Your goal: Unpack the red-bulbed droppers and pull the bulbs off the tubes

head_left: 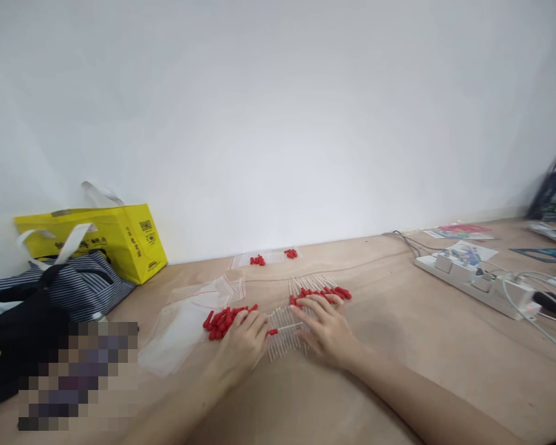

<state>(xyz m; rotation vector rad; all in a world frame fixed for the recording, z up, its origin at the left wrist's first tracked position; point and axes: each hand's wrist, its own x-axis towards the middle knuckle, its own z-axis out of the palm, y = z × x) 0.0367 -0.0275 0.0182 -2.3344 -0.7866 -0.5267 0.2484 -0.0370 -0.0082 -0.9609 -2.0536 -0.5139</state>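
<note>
My left hand (242, 342) rests on the wooden table (398, 346), its fingers curled beside a heap of small red caps (222, 320). It seems to pinch one clear tube with a red cap on its end (282, 328). My right hand (325, 326) lies flat with fingers spread over a row of clear thin tubes (285, 337). Just beyond its fingertips lie several tubes fitted with red caps (322, 289).
Clear zip bags (185, 321) lie left of the caps, and more bags holding red caps (271, 256) sit near the wall. A yellow bag (115, 238) and striped cloth (81, 281) are at the left. A white power strip (479, 281) with cables is at the right.
</note>
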